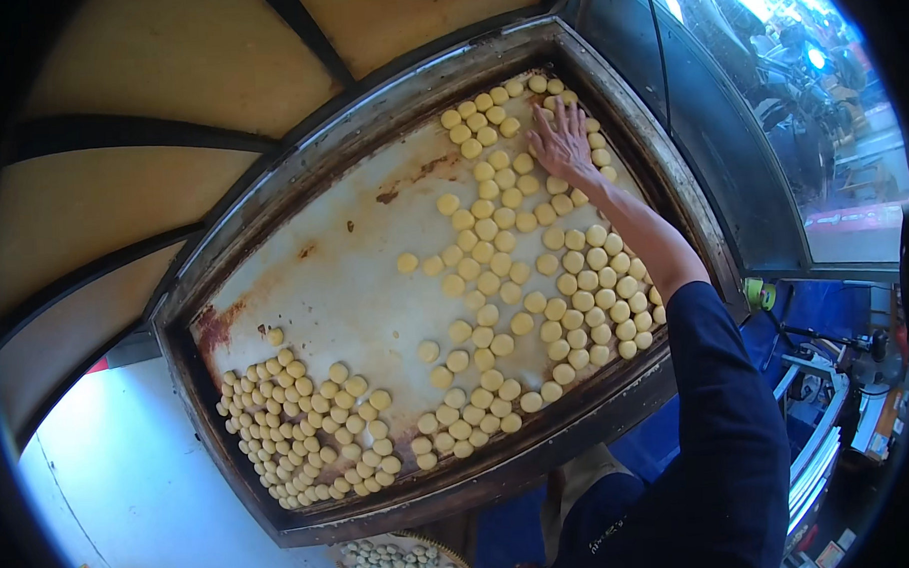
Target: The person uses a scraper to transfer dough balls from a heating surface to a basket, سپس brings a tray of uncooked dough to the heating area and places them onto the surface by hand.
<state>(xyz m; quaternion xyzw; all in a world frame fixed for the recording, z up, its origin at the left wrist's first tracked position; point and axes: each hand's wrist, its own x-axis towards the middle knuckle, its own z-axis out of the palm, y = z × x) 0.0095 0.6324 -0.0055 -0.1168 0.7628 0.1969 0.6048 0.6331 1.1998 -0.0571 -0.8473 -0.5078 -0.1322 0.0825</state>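
My right hand [562, 140] reaches to the far right part of a large metal griddle [323, 259], palm down with fingers spread. It lies over or touches a few small round yellow pastries there; what is under the palm is hidden. Around it, more flat round pastries [486, 229] lie in loose rows on the griddle. To the near right they are packed closer together. Another dense group of pastries [299, 410] fills the near left corner. My left hand does not show; a small skin-toned patch at the lower edge is too little to make out.
A raised dark frame [619, 393] edges the griddle. Curved yellowish panels [167, 64] rise behind it on the left, with glass [749, 103] on the right. Below the near edge, a round basket [467, 559] holds many pale greenish pieces. A metal rack [815, 442] stands at right.
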